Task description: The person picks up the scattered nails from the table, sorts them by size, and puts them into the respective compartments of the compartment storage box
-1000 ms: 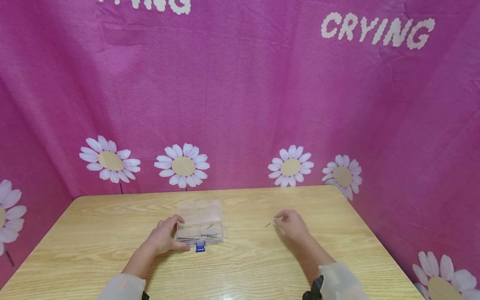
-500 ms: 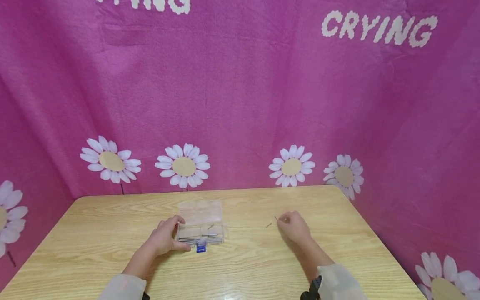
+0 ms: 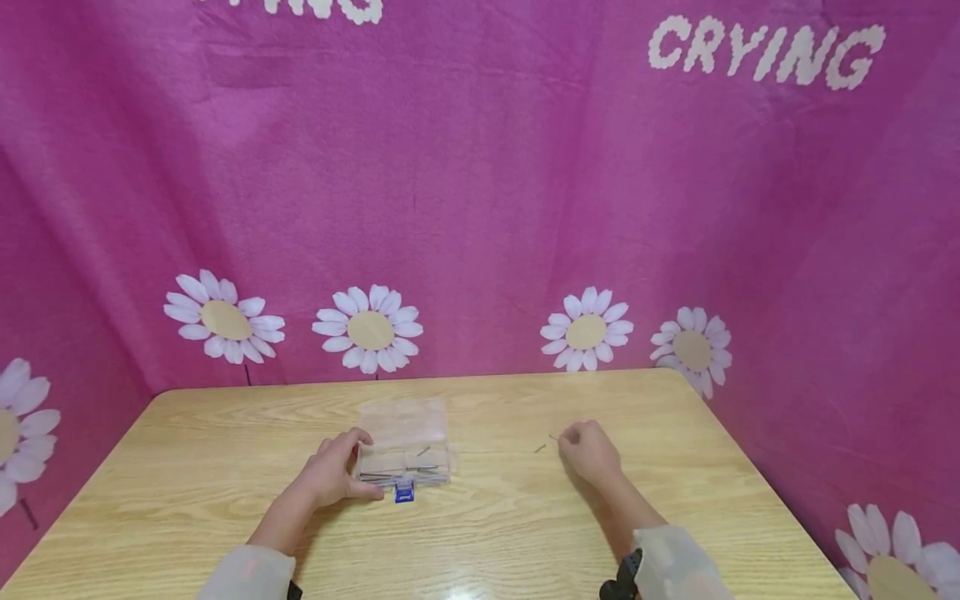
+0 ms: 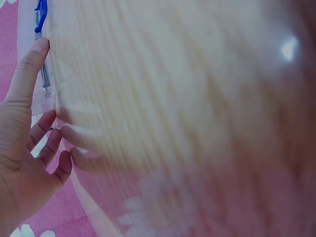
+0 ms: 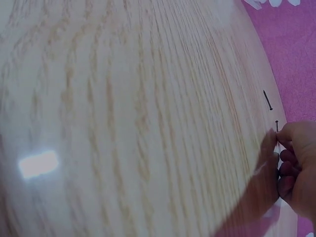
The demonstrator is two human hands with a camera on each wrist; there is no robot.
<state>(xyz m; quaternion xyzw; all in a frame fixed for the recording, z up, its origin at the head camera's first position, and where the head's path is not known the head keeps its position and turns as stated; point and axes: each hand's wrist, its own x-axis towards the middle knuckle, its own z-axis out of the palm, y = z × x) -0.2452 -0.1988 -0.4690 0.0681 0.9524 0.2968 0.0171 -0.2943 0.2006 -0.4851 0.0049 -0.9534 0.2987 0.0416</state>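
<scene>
A clear plastic box [image 3: 384,461] lies on the table with its transparent lid [image 3: 403,421] folded back and its blue latch [image 3: 404,491] toward me. Several metal nails [image 3: 378,478] lie inside its compartments. My left hand [image 3: 330,473] holds the box at its left end, thumb along the front wall and fingers at the back corner. To the right, my right hand [image 3: 591,454] pinches a small dark nail [image 5: 277,125] between thumb and forefinger, its head end sticking out. Another small nail [image 5: 267,100] lies on the table just left of those fingertips.
The wooden table [image 3: 480,542] has a rounded far edge close to a pink curtain [image 3: 480,208] printed with daisies. A bright light reflection shows on the glossy tabletop near the front.
My right hand has shifted slightly right, away from the lying nail, and more of the pinched nail shows. My left hand keeps its hold on the box.
</scene>
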